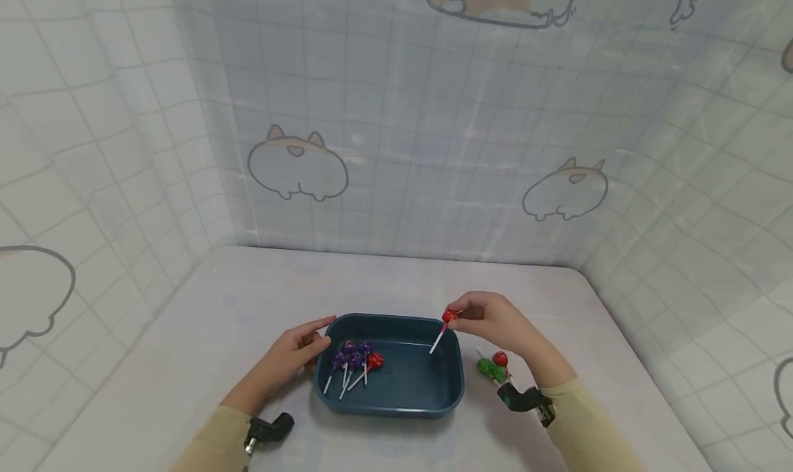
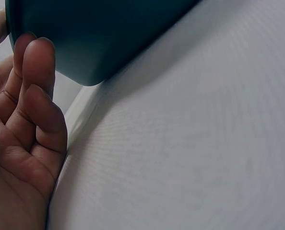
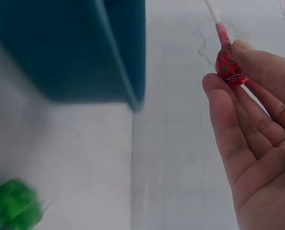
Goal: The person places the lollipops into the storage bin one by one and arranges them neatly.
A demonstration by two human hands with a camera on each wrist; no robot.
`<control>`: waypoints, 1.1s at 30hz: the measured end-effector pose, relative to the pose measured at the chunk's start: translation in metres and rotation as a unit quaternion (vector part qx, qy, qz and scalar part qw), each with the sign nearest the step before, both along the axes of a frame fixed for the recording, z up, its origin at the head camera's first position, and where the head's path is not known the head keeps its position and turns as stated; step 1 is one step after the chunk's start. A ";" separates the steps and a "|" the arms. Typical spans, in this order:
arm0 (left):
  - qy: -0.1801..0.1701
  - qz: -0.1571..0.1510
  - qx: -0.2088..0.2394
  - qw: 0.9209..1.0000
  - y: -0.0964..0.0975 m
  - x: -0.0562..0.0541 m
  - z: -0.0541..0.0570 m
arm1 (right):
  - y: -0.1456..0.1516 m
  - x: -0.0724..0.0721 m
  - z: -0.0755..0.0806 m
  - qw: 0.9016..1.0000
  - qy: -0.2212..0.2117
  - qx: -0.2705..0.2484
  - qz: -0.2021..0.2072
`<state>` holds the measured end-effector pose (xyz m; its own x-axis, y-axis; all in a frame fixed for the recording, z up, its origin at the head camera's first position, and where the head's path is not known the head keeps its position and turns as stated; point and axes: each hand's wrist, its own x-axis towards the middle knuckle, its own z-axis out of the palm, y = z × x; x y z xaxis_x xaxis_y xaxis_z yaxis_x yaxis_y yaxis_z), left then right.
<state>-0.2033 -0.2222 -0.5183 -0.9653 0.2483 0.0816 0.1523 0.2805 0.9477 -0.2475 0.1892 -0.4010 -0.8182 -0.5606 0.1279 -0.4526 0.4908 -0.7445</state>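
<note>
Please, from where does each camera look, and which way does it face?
Head: worn on the head, facing forward and down at box and table; left hand, right hand, sleeves show.
Left wrist: worn there, facing the box's outside; left hand shows.
Right wrist: worn there, facing the held red lollipop and box; right hand shows.
Shared: head and right wrist both show the red lollipop.

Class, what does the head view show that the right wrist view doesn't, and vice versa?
Only the head view shows the left hand and purple-wrapped, white-stick lollipops.

Only the right wrist view shows the palm of the right hand and the zigzag band on the round, red-wrapped lollipop it pinches.

Both show that hand and lollipop, a green-wrapped lollipop, and the blue-green rectangular tray.
</note>
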 end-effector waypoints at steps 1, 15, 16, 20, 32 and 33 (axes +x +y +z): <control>0.002 0.000 -0.001 1.000 0.000 -0.001 -0.001 | -0.005 -0.001 0.002 1.000 -0.003 -0.001 0.011; 0.000 -0.005 -0.001 1.000 0.001 0.002 0.005 | -0.059 -0.018 0.011 0.991 0.006 0.071 0.116; -0.001 -0.005 -0.001 1.000 0.001 0.003 0.005 | -0.062 -0.018 0.011 0.990 0.006 0.073 0.123; -0.005 -0.004 0.005 1.000 0.001 0.003 0.004 | -0.073 -0.019 0.006 0.986 0.005 0.092 0.140; -0.001 0.004 -0.017 1.000 0.002 0.003 0.002 | -0.098 -0.024 -0.008 0.985 -0.025 0.102 0.139; -0.001 0.006 -0.020 1.000 0.003 0.002 0.002 | -0.099 -0.025 -0.009 0.984 -0.020 0.110 0.138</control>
